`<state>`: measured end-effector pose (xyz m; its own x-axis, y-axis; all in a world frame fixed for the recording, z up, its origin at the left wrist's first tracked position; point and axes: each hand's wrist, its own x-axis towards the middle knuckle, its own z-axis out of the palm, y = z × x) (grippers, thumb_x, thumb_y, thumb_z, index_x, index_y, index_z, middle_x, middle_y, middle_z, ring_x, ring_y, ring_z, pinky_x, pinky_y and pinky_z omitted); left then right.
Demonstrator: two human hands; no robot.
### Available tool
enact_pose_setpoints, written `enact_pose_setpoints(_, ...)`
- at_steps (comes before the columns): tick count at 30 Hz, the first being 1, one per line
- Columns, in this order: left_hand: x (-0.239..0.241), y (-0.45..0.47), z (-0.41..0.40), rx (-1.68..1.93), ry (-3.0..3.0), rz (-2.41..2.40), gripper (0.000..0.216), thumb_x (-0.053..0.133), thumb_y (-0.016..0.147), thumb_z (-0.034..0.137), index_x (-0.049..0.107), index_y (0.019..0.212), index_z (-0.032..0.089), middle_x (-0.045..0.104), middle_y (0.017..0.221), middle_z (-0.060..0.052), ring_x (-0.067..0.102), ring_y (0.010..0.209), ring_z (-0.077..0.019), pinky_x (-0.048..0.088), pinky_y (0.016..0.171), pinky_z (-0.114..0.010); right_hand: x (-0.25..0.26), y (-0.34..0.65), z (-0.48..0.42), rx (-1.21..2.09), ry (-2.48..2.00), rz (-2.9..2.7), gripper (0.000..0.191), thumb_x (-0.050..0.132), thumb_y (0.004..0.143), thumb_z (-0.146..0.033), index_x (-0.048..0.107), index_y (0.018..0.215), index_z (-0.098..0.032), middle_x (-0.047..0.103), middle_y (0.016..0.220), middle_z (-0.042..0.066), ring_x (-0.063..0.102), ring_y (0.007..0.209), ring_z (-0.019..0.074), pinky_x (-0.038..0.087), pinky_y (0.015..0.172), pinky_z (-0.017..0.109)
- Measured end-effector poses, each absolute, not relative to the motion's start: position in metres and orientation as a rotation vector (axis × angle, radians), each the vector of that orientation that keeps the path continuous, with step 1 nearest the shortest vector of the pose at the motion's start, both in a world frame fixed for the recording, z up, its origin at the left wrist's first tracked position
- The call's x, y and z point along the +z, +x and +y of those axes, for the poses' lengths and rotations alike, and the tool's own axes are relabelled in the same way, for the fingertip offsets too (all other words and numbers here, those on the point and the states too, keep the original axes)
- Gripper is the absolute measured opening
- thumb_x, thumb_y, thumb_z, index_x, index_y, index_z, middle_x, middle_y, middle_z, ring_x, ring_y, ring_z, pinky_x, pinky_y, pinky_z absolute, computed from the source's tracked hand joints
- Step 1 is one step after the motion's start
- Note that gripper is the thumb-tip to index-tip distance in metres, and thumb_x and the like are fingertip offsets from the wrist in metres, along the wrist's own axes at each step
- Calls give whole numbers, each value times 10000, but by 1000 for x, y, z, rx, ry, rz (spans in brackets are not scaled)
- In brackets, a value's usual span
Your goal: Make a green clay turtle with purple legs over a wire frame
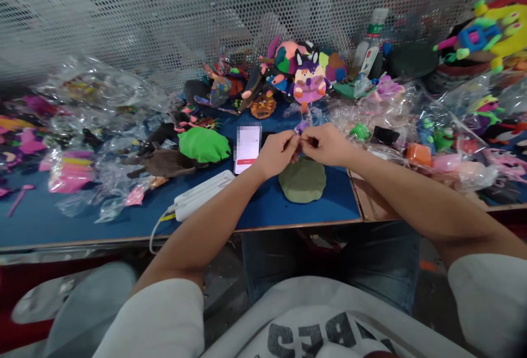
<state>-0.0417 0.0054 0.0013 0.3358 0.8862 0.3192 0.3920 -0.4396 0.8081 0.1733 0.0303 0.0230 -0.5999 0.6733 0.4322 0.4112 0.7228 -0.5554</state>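
Note:
Side by side over the table, my left hand [280,152] and my right hand [325,144] almost meet, fingertips pinched together. What lies between the fingers is too small to make out. A small purple lump [302,126] shows just beyond the fingertips; whether they touch it I cannot tell. Below the hands a flat olive-green clay disc [302,180] lies on the blue table. Behind them stands a clay animal figure [309,80] in purple, cream and orange with dark pointed ears. To the left of my left hand lies a phone [247,149] with a lit screen.
A white power strip [203,194] with a cable lies near the front edge. Left are a bright green clay piece [205,144] and bagged clay [72,171]. Clear plastic wrap and an orange block [419,155] lie right. A bottle [368,45] stands before the perforated metal panel [255,12].

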Motion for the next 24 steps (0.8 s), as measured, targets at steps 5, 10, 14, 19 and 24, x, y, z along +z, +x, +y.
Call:
enact_pose_setpoints(5, 4, -36, 2, 1077, 2020, 1237, 392, 539, 1096, 347, 540, 722, 230, 635, 569, 24, 652, 501, -140, 454, 520, -266, 17, 165, 28, 413, -908, -2204, 198, 608, 814, -253, 489, 658, -231, 535, 596, -19, 451, 591, 136, 309, 655, 325)
enact_pose_setpoints(10, 7, -33, 3, 1142, 2040, 1288, 422, 492, 1105, 351, 513, 700, 234, 591, 533, 31, 592, 480, -141, 425, 555, -303, 13, 159, 29, 236, -984, -2154, 236, 607, 877, -286, 492, 678, -231, 563, 631, 9, 482, 625, 156, 305, 664, 335)
enact_pose_setpoints(14, 5, -34, 5, 1179, 2230, 1337, 394, 551, 1030, 280, 416, 662, 241, 523, 558, 23, 494, 543, -143, 355, 602, -336, 14, 166, 37, 89, -1077, -2084, 196, 603, 891, -282, 533, 716, -228, 582, 665, 24, 487, 646, 171, 288, 670, 343)
enact_pose_setpoints(19, 2, -42, 9, 1248, 2299, 1441, 389, 525, 1043, 315, 388, 686, 243, 473, 630, 8, 434, 616, -158, 344, 645, -359, 14, 169, 33, 132, -1057, -2111, 201, 600, 897, -302, 525, 728, -225, 555, 649, 4, 443, 621, 153, 256, 662, 342)
enact_pose_setpoints(24, 0, -45, 3, 1451, 2323, 1254, 466, 689, 830, 217, 557, 1276, 229, 632, 1302, -131, 649, 1141, -276, 557, 912, -421, 10, 163, 27, 307, -946, -2111, 127, 560, 901, -272, 531, 785, -228, 583, 697, 8, 499, 654, 163, 304, 676, 333)
